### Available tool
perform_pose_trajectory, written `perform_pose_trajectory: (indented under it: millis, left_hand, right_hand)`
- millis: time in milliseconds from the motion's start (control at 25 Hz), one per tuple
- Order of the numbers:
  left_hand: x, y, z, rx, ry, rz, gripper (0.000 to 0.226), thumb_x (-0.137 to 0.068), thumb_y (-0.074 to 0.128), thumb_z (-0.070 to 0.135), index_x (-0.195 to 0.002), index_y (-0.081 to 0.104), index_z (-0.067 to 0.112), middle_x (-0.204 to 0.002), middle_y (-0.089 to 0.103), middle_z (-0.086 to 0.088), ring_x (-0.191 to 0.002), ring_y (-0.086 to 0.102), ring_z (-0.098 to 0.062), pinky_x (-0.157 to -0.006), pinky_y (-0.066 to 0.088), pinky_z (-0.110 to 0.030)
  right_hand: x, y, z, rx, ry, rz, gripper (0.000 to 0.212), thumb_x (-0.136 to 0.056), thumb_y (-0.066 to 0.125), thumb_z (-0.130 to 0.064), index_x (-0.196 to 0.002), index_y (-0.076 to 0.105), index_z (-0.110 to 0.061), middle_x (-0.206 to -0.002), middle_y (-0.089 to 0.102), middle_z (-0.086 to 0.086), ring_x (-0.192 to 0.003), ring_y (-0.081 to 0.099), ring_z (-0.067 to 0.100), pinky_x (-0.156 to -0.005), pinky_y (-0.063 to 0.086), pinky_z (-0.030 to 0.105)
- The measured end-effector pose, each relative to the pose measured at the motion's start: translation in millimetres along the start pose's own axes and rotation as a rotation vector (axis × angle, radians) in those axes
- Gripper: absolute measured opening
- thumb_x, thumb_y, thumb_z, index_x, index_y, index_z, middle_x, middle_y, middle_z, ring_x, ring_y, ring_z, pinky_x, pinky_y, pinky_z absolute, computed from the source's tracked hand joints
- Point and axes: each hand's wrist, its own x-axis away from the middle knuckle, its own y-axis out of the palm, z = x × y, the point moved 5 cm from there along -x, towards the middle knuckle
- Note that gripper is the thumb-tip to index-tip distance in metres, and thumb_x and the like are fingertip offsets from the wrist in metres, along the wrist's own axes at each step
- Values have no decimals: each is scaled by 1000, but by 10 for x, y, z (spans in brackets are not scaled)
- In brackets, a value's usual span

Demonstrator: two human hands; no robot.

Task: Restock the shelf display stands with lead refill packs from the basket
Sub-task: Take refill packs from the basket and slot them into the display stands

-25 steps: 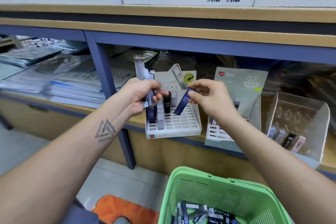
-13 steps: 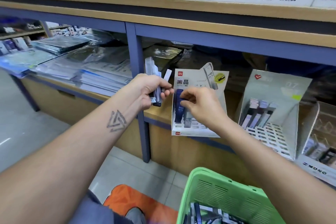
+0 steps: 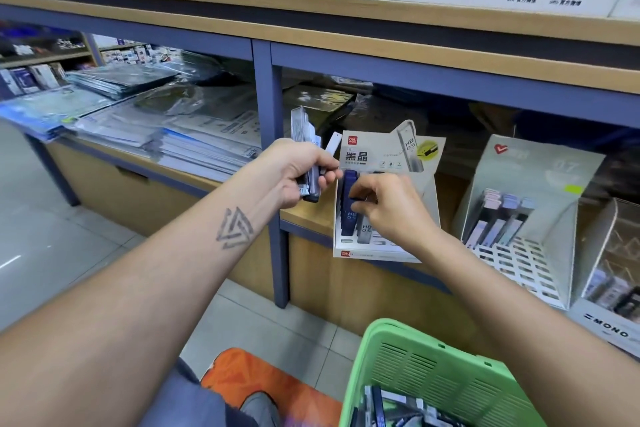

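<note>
Stacks of paper: they lie flat on the shelf at the left of the frame, in shiny plastic wrap.
Left hand: middle of the frame, just left of the first stand. The fingers are curled tight round a bunch of lead refill packs. The packs stick up above the fist and poke out a bit under it.
First display stand: a gray card stand on the shelf edge, just right of the blue post. It has "HB 0.5" on its top card.
Blue pack: it stands upright in the left row of the first stand, beside a gray pack.
Right hand: in front of the first stand. The thumb and bent fingers pinch the top of a pack in the stand. I cannot tell which pack it is.
Second display stand: right of the first one, well apart from the hands. Three pale packs lean in it.
Third stand: at the right edge of the frame, with "MONO" on its front.
Green basket: bottom of the frame, below the right arm. More packs lie inside it.
</note>
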Motion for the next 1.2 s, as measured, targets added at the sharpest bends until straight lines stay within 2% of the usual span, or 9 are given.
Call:
perform_pose_trajectory:
  millis: [120,280,480,560,680,760,840,960,1200]
  left_hand:
    - [16,23,-13,-14,-4,0,10,-88,63,-10,-78,61,-7,-64,66,-18,-43,54,-12,-38,43,-17]
    - [21,40,-33,-33,-18,-6,10,-87,64,-10,-78,61,-5,-65,66,-18,-44,54,-13,-39,43,-17]
    - [41,100,-51,-64,-14,-36,4,-86,66,-8,-91,65,-7,-70,68,-19,-47,55,-13,-40,43,-17]
    - [56,145,-55,-67,-1,-69,4,-87,66,-8,-91,66,-8,-70,68,-18,-48,54,-12,-41,42,-16]
    - [104,343,-86,-121,19,-157,9,-85,68,-8,-94,67,-9,-75,68,-21,-49,54,-14,-40,41,-17]
    - [139,566,-167,-176,23,-232,18,-84,69,-8,-102,67,-11,-78,68,-23,-49,55,-14,-40,41,-18]
    - [173,798,-271,-210,1,-303,21,-84,69,-9,-104,66,-11,-79,68,-23,-49,56,-14,-40,42,-18]
    - [199,1154,-368,-192,-45,-405,9,-86,69,-5,-94,65,-6,-86,68,-25,-52,55,-13,-42,43,-17]
    - [126,1504,-482,-101,-126,-394,8,-92,64,-1,-97,60,-6,-88,70,-26,-50,52,-10,-43,43,-14]
  right_hand:
    - [-32,8,-24,134,-1,55,12,-91,73,-23,-103,73,-26,-100,71,-1,-98,64,23,-81,54,39]
    - [-24,9,-39,202,-37,53,13,-94,68,-23,-101,79,-21,-107,63,-2,-105,54,21,-77,39,30]
    - [-10,-41,-5,177,-72,-15,21,-94,63,-18,-109,78,-21,-108,61,-3,-104,55,21,-80,46,33]
    - [8,-177,48,13,9,18,24,-94,62,-15,-114,76,-20,-106,66,-3,-98,61,19,-83,52,36]
    - [157,-528,233,-602,256,91,26,-92,69,-10,-118,71,-14,-92,75,4,-80,69,12,-72,53,27]
    - [303,-711,333,-875,309,68,30,-92,72,-11,-121,67,-11,-91,75,12,-74,69,15,-65,52,24]
    - [430,-818,431,-883,298,64,24,-93,72,-11,-116,69,-8,-88,74,17,-71,68,16,-64,53,24]
    - [648,-976,734,-892,380,152,12,-91,71,-2,-103,71,2,-78,72,19,-67,68,16,-63,57,22]
    - [1043,-1248,1183,-1040,485,162,17,-85,70,11,-101,70,4,-90,75,24,-90,75,30,-83,61,31]
